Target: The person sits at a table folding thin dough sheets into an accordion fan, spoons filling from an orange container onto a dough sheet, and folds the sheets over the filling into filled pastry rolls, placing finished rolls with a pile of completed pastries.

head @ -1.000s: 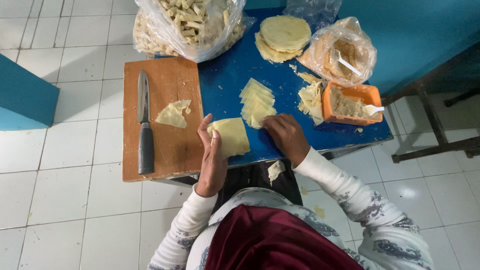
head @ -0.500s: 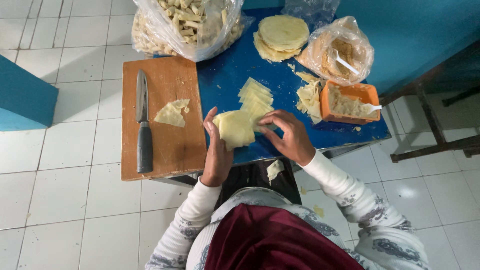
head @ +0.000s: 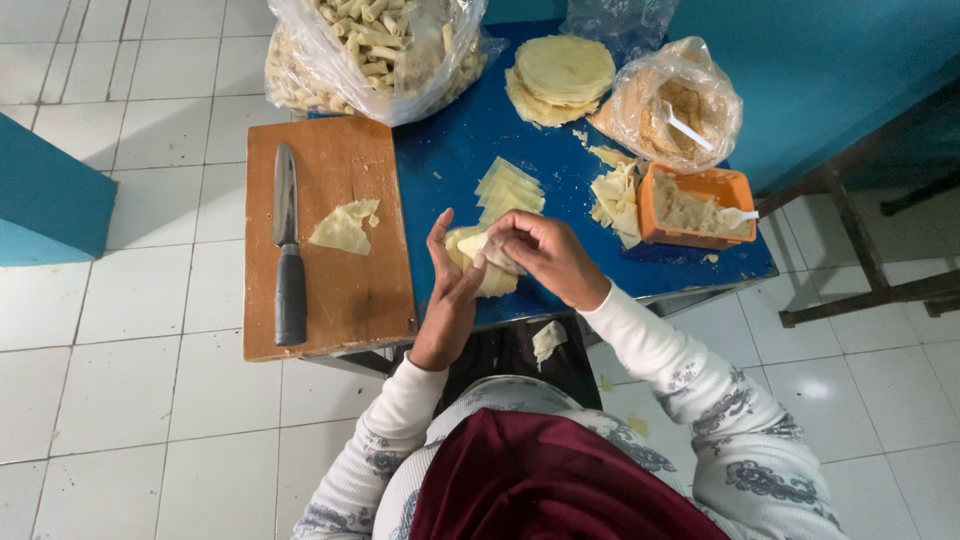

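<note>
At the far left edge a blue block [head: 45, 195] is cut off by the frame, so I cannot tell what it is. On the white tiled floor [head: 130, 400] stands my blue table [head: 450, 160], and on its left end lies the wooden cutting board [head: 330, 240], with a knife [head: 288, 245] lying along it, blade away from me, and a folded scrap of pale wrapper [head: 345, 228] just beside the blade.

Above the board a clear plastic bag of rolled pastries [head: 375, 50] runs out of the top of the frame; how full it is I cannot see.

My left hand [head: 450, 295] stands upright on its edge over the table's near rim, palm turned right, fingers straight and close together, pressed against the wrapper piece [head: 485, 265] I am working. My right hand [head: 540, 255] curls over it from the other side, fingertips pinching its upper edge. Both hands cover most of it, so whether it is folded or rolled is hard to make out.

Just beyond my fingers lies a fanned stack of cut wrappers [head: 510, 188]. Further back is a stack of round wrappers [head: 562, 78], then a loose heap of cut pieces [head: 615, 195]. To the right sit an orange tub of filling [head: 700, 205] with a white spoon [head: 740, 215], and a plastic bag [head: 675, 105] with another spoon inside, its contents blurred by the film.
</note>
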A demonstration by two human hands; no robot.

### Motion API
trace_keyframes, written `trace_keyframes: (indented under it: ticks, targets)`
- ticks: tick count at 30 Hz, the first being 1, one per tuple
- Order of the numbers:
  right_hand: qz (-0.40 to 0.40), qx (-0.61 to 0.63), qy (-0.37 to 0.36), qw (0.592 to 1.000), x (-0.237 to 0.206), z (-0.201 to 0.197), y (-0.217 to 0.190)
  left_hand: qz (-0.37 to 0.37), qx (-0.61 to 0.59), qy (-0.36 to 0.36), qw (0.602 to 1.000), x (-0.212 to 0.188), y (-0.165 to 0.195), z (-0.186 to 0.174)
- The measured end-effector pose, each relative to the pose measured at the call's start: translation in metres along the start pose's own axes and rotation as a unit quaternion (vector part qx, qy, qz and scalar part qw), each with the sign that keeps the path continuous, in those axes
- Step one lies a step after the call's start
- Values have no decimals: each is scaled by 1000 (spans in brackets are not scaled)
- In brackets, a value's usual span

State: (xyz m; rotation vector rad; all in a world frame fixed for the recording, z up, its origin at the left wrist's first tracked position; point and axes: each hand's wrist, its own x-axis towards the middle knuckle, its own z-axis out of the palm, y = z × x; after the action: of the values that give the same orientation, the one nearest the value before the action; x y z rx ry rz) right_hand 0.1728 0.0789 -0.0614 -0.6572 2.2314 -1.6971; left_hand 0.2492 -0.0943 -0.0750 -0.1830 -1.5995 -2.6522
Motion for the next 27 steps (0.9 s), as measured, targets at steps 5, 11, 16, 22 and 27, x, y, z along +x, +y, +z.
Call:
trace_keyframes:
  ticks: [5,11,16,22,27]
  targets:
    - [141,357,-16,923,26,-33,58,37,108,31,993,-3,0,-4]
    - [195,290,-9,937,37,-66,91,-13,67,58,996,-11,11,-8]
    - [-9,6,76,997,35,-66,61,-6,58,66,996,-14,27,-6]
    - [-277,-362,135,880,-14,-20,34,15,28,100,994,-17,41,-7]
    - [-274,-414,125,859,-38,-10,36,32,12,105,994,-16,39,-8]
